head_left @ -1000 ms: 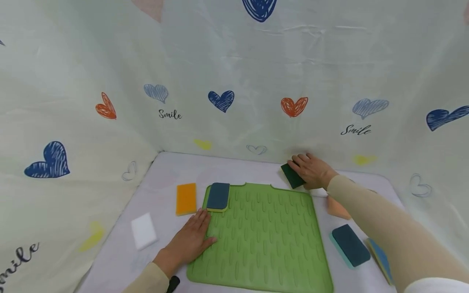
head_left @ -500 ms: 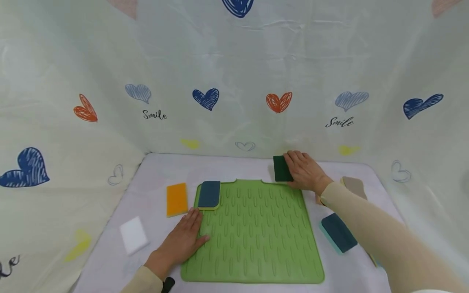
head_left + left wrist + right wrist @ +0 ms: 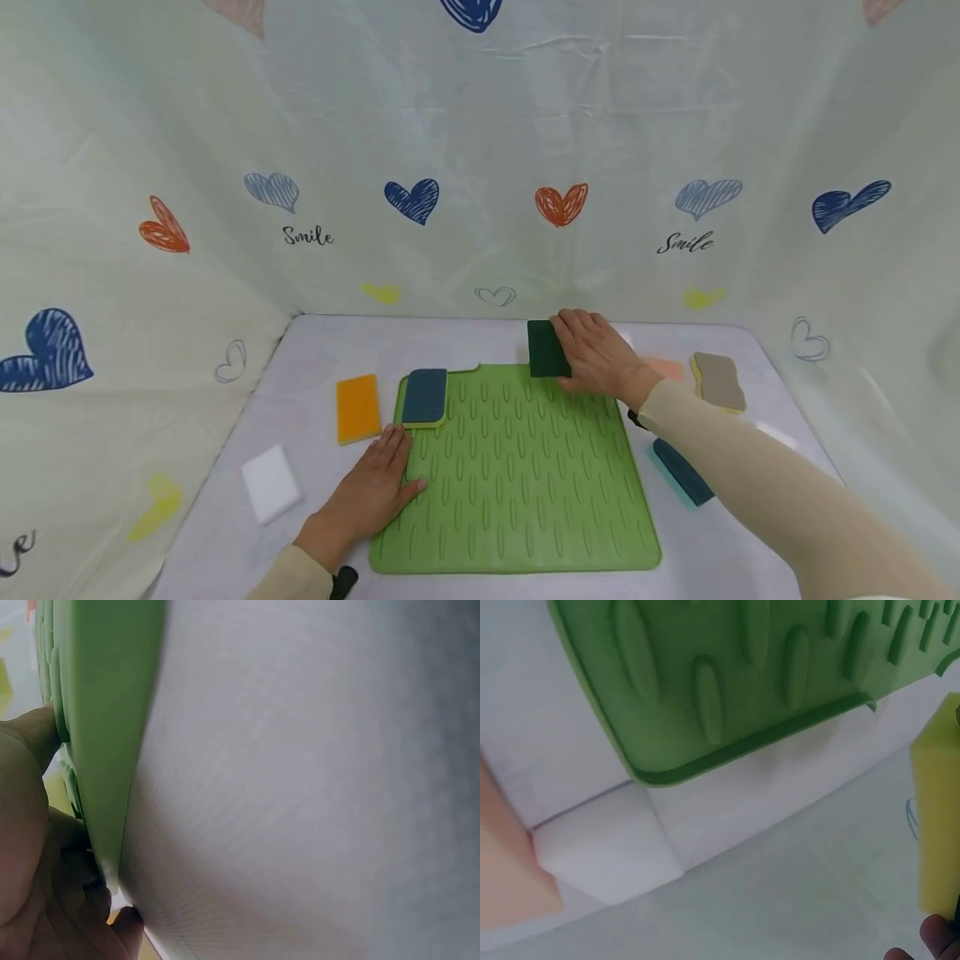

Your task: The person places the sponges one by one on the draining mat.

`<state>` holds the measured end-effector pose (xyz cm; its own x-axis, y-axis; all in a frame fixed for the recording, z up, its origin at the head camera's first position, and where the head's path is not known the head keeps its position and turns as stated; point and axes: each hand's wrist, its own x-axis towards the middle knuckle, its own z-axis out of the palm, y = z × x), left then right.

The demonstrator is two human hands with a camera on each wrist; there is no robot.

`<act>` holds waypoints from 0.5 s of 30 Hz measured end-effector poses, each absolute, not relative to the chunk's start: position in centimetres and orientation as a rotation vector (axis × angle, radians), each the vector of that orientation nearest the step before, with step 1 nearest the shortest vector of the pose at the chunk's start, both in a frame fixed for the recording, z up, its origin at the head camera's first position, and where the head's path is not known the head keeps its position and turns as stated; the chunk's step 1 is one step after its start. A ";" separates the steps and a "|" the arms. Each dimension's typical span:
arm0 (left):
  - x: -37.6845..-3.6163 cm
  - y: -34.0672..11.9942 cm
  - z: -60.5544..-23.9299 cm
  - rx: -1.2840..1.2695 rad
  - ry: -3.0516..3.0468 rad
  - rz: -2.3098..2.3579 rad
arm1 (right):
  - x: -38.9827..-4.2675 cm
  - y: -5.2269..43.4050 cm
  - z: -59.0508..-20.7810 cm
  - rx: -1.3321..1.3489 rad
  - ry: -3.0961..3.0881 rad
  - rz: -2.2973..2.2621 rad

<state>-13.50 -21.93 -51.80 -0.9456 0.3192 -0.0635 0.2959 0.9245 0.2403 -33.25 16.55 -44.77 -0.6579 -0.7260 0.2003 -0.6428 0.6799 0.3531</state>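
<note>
While right fingers [image 3: 573,332] grip its edge, the sponge [image 3: 547,349] (green-topped) juts leftward.

The left hand [image 3: 375,493] is lying flat, palm down, while the right hand [image 3: 598,354], farther forward, is gripping.

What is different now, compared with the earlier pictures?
The right hand has moved left along the back edge of the green ridged rectangular mat, carrying the dark green-topped yellow rectangular sponge, which turned from slanted to nearly straight. Nothing was newly grasped or released. The left hand stayed on the mat's left edge; the blue-topped yellow sponge stayed on its back-left corner.
</note>
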 end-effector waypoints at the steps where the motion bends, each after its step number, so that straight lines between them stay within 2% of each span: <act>1: -13.5 -21.9 -51.8 0.478 2.982 0.346 | -33.1 16.3 -44.8 1.087 -2.569 -0.365; 15: -13.7 -22.0 -51.9 0.481 2.985 0.332 | -31.7 13.2 -46.1 1.196 -2.531 -0.214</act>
<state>-13.68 -21.99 -51.89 -0.9451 0.3206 -0.0638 0.2988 0.9264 0.2292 -31.65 13.21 -46.12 -0.5919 -0.7718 0.2323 -0.7219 0.6359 0.2731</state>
